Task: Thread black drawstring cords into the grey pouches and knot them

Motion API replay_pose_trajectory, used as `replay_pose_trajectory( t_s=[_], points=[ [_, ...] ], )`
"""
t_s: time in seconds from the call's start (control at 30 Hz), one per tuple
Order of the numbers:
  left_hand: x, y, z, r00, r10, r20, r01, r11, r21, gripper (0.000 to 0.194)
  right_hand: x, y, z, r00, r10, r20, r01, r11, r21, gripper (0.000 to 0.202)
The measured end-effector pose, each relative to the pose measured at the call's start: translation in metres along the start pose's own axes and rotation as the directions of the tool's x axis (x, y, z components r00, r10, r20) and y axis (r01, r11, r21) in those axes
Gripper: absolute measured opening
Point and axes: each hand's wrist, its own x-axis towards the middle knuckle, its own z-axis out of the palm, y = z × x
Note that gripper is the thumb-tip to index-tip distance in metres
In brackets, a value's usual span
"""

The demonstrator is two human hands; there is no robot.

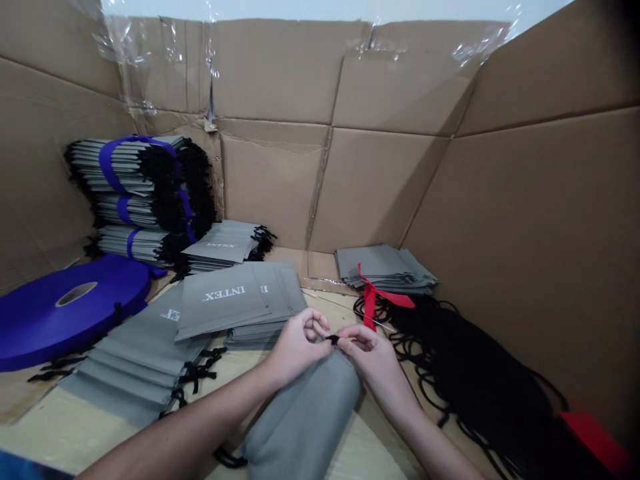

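Nearest, a limp grey fabric pouch lies at the near middle of the worktop, its far corner raised between both hands. The left hand and the right hand have their fingers pinched on a short black cord at that corner. To the left, grey pouches with black cord ends lie fanned out; to the right sits a long heap of black cord loops. Farther left are a flat blue ribbon roll and, beyond it, stacked grey bundles tied with blue ribbon, near the brown cardboard wall.
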Motion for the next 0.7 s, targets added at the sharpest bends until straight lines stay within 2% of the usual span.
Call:
replay_pose_trajectory(
  t_s=[0.2, 0.3, 0.47, 0.7],
  points=[
    [-0.004, 0.009, 0.002, 0.999, 0.012, 0.043, -0.008, 0.995, -0.102, 0.033, -0.008, -0.005, -0.002, 0.999, -0.039, -0.028, 0.038, 0.999, -0.031, 0.023],
    [-0.004, 0.012, 0.002, 1.000, 0.017, 0.011, -0.016, 0.997, -0.075, 0.028, -0.013, -0.012, 0.001, 0.999, -0.033, -0.016, 0.032, 0.998, -0.050, 0.024],
    [-0.005, 0.009, 0.002, 0.997, 0.078, -0.025, -0.075, 0.992, 0.102, 0.012, -0.010, -0.010, 0.006, 0.999, -0.036, -0.009, 0.036, 0.999, -0.005, 0.023],
    [-0.008, 0.004, 0.004, 0.970, 0.242, -0.031, -0.211, 0.895, 0.394, 0.018, -0.006, 0.005, 0.010, 0.991, -0.133, -0.015, 0.134, 0.990, 0.047, 0.020]
  ],
)
